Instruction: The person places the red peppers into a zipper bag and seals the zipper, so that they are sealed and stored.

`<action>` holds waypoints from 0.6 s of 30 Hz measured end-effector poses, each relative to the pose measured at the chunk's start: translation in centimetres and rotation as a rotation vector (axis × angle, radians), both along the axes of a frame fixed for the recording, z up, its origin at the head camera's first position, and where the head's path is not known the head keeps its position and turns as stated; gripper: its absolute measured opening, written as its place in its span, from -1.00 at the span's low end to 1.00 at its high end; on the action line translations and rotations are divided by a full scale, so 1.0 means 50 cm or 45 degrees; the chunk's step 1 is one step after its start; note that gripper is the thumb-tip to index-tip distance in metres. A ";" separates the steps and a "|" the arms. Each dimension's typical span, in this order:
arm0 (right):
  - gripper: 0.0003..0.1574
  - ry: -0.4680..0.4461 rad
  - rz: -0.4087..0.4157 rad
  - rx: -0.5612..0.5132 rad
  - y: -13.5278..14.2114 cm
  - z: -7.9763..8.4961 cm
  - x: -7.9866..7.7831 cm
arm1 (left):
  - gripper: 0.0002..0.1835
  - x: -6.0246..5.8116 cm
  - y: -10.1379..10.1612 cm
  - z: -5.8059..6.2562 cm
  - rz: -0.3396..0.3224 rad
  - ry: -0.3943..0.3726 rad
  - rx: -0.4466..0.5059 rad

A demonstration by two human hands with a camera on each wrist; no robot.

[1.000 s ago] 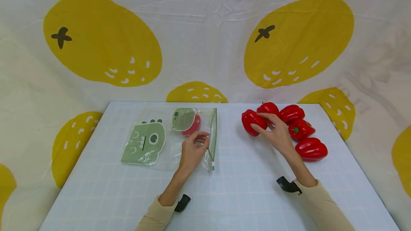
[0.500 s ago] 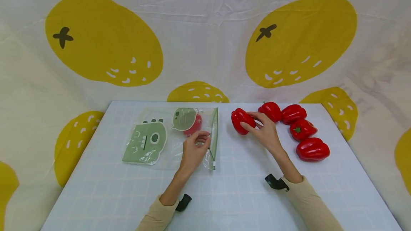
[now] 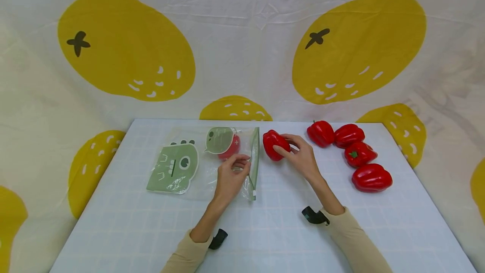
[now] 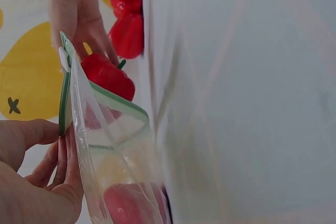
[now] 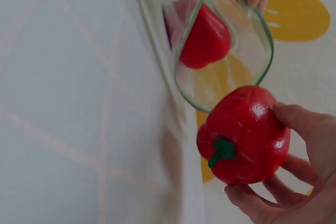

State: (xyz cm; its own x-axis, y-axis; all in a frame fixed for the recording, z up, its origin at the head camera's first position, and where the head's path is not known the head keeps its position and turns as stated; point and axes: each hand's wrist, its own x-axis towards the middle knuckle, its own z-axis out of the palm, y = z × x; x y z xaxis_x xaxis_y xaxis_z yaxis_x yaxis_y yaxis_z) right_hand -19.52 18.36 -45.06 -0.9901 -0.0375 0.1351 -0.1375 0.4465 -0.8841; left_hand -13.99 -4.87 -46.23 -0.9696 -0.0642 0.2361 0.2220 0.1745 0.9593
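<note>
A clear zip bag (image 3: 206, 179) with green dinosaur prints and a green top edge lies on the table. My left hand (image 3: 229, 180) pinches the upper side of its mouth, and the right wrist view shows that mouth spread wide. Inside it is a red bell pepper (image 5: 209, 39), partly covered by the print in the head view. My right hand (image 3: 302, 158) holds another bell pepper (image 3: 273, 145) between thumb and fingers, just right of the mouth. Its green stem (image 5: 223, 150) points away from the bag in the right wrist view.
Several more red bell peppers (image 3: 371, 178) sit in a curved group at the table's right. A white cloth (image 3: 242, 54) printed with yellow fruit hangs behind the table (image 3: 265, 239). Black wrist cameras (image 3: 314, 215) sit at both sleeves.
My right hand has carried its bell pepper leftward, away from the group and close to the bag's mouth. My left hand keeps its pinch on the bag.
</note>
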 end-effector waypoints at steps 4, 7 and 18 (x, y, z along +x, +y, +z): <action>-0.24 -0.039 0.009 -0.008 -0.016 -0.007 -0.001 | -0.84 0.003 0.003 0.013 0.005 -0.019 -0.019; -0.23 -0.068 0.024 -0.011 -0.028 -0.012 -0.003 | -0.84 0.017 0.003 0.043 0.002 -0.012 -0.028; -0.26 -0.128 0.051 -0.015 -0.068 -0.023 -0.013 | -0.84 0.003 -0.005 0.004 -0.021 0.030 -0.068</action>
State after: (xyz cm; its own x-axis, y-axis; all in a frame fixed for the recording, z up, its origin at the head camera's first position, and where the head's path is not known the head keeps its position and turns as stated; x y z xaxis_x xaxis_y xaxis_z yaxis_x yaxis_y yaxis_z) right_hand -20.18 14.96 -46.19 -0.9965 -0.0761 0.0357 -0.0652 0.4318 -0.8996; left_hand -13.82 -5.12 -46.03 -0.9645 -0.0350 0.2616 0.2478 0.2216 0.9431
